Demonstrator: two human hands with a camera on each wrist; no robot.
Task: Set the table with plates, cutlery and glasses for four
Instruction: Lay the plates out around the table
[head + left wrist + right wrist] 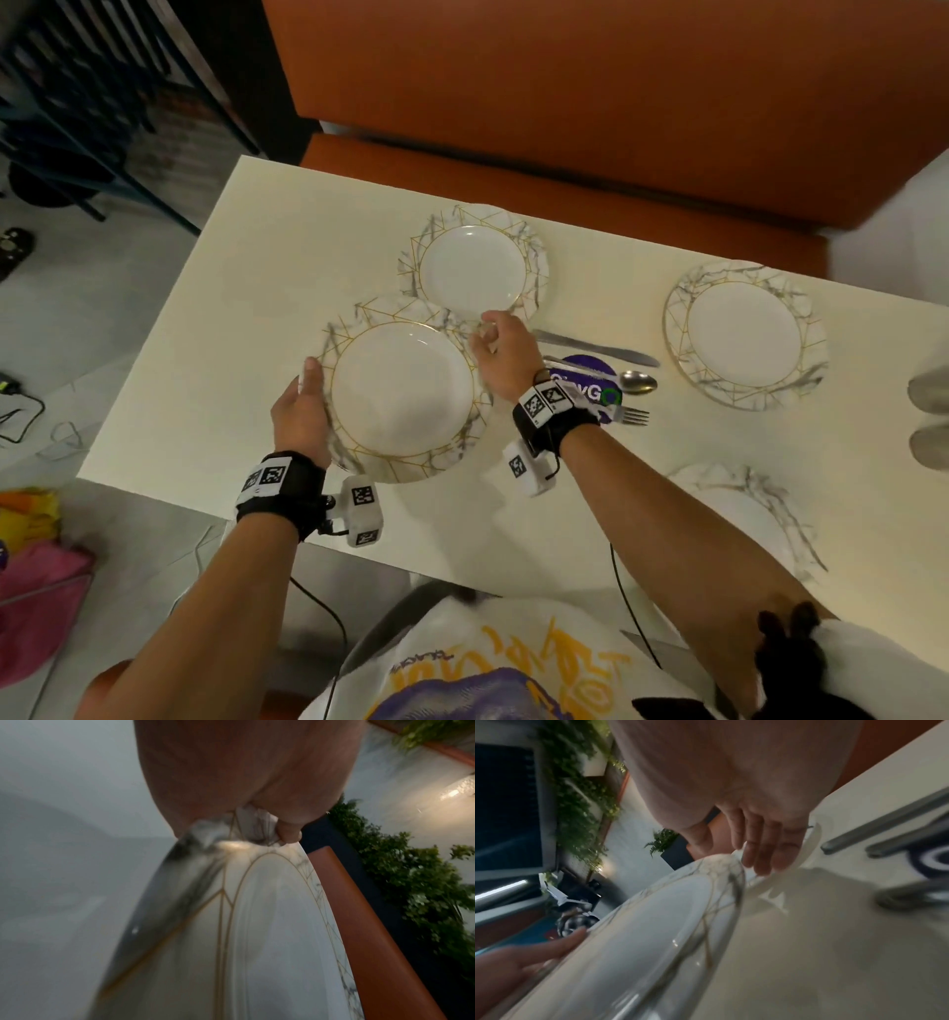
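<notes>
A white plate with a marbled, gold-lined rim (400,390) hangs a little above the near left of the cream table (215,288), held by both hands. My left hand (308,380) grips its left rim, thumb on top (290,833) of the plate (270,923). My right hand (490,336) pinches the right rim (721,868) between thumb and fingers (765,850). Three matching plates lie on the table: one at the far middle (475,264), one at the right (744,334), and one at the near right (755,509) partly behind my right forearm.
A knife (601,348), a spoon (637,383) and a fork (629,413) lie over a round purple mat (585,377) between the held plate and the right plate. An orange bench (565,103) runs behind the table. Floor and cables show at the left.
</notes>
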